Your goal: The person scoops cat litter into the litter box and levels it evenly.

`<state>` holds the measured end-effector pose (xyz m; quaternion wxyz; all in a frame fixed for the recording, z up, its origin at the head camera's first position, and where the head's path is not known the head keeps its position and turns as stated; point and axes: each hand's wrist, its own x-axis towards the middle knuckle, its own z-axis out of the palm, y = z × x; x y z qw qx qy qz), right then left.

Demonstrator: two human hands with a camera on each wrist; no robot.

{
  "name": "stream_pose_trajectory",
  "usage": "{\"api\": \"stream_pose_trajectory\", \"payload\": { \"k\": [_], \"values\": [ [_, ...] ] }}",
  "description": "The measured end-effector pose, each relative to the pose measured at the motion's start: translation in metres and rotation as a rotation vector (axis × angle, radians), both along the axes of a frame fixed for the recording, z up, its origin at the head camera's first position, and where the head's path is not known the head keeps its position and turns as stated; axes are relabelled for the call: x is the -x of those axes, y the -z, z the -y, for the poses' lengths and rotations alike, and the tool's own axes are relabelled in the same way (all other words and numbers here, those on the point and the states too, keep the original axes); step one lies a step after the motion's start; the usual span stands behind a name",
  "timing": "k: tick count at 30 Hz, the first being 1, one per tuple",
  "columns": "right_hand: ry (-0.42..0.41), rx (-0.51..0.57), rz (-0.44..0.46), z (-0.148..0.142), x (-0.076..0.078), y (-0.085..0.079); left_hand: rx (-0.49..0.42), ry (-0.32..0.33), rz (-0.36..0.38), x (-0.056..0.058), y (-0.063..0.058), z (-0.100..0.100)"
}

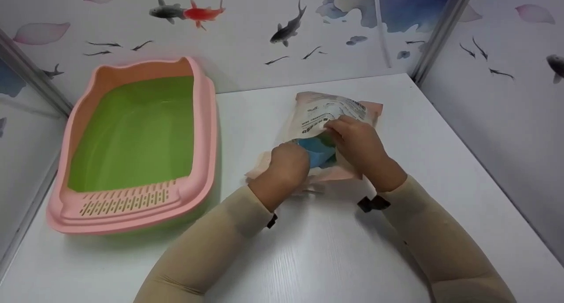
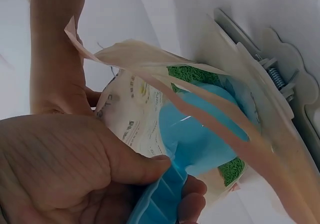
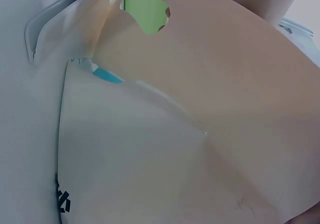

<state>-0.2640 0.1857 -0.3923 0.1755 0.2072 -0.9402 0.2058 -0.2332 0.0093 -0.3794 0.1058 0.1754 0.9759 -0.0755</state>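
Observation:
A pale pink and cream printed bag (image 1: 315,111) lies on the table with its mouth toward me. My left hand (image 1: 288,164) grips the ribbed handle of a blue scoop (image 2: 197,124), whose bowl is inside the bag's mouth. Around the bowl, green pellets (image 2: 192,75) show in the left wrist view. My right hand (image 1: 359,144) pinches the upper edge of the mouth and holds it up. In the right wrist view the bag's film (image 3: 145,144) fills most of the picture and hides the fingers.
A large pink-rimmed litter box (image 1: 205,131) with a green inside and a slotted front ledge stands to the left. Beside the bag's mouth is a pale clip with a metal spring (image 2: 276,79). Printed wall panels (image 1: 246,52) close off the white table (image 1: 282,259) behind and at the sides.

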Motion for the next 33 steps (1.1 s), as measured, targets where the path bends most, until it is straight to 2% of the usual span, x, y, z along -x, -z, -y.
{"api": "stream_pose_trajectory", "payload": {
  "k": [8, 16, 22, 29, 33],
  "values": [
    [-0.059, 0.020, -0.118, -0.003, 0.000, 0.002, 0.011, -0.013, 0.007, 0.008, 0.002, -0.009],
    [-0.043, 0.013, -0.079, -0.002, 0.000, 0.001, 0.047, -0.022, 0.028, 0.015, 0.001, -0.018],
    [-0.043, 0.014, -0.089, -0.002, 0.000, 0.000, 0.042, -0.015, 0.010, 0.021, 0.003, -0.023],
    [-0.036, 0.002, -0.110, -0.002, 0.000, 0.001, 0.081, 0.015, 0.004, 0.027, 0.004, -0.031],
    [-0.047, 0.011, -0.121, -0.002, 0.000, 0.002, 0.083, -0.002, -0.013, 0.027, 0.004, -0.037]
  ]
}}
